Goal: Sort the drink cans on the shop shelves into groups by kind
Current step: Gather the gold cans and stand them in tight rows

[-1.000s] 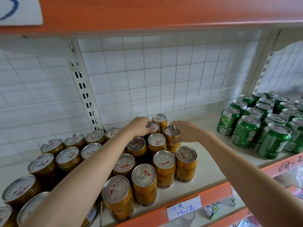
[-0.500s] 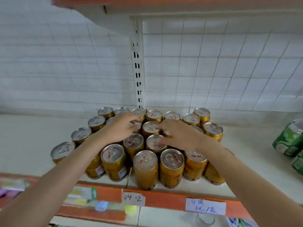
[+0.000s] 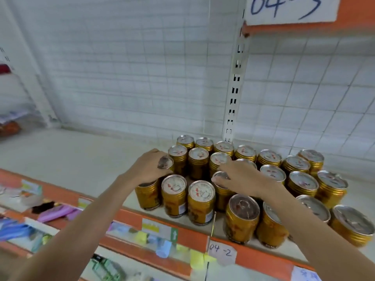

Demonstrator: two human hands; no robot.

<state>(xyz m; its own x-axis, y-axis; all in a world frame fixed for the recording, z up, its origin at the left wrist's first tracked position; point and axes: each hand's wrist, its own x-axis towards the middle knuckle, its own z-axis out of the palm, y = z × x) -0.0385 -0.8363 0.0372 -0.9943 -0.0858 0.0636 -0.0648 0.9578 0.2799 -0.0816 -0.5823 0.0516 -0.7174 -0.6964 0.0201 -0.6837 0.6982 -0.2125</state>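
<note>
White wire-grid backing (image 3: 125,63) rises behind a pale shop shelf (image 3: 67,157) with an orange front edge (image 3: 253,258), seen from my head camera looking down. On the right half of the shelf stands a tight cluster of gold drink cans (image 3: 300,179) with silver pull-tab lids, all upright, in several rows from the front edge to the slotted white upright (image 3: 233,94) at the back.

My left hand (image 3: 149,169) rests over the front-left corner of the cluster, its fingers curled down round the top of the corner can (image 3: 147,194), gripping it by the rim. My right hand (image 3: 241,179) lies over the middle of the cluster, fingers bent over the lid of a second-row can (image 3: 222,191); it seems to grip that rim, though the fingertips are blurred. Two cans stand between my hands in the front row.

A handwritten label reading "04-2" (image 3: 221,253) is stuck to the orange edge below the cans, and a larger handwritten sign (image 3: 288,9) hangs on the shelf above. Lower left, blurred, lie small purple and blue packets (image 3: 54,212) on the shelf beneath.
</note>
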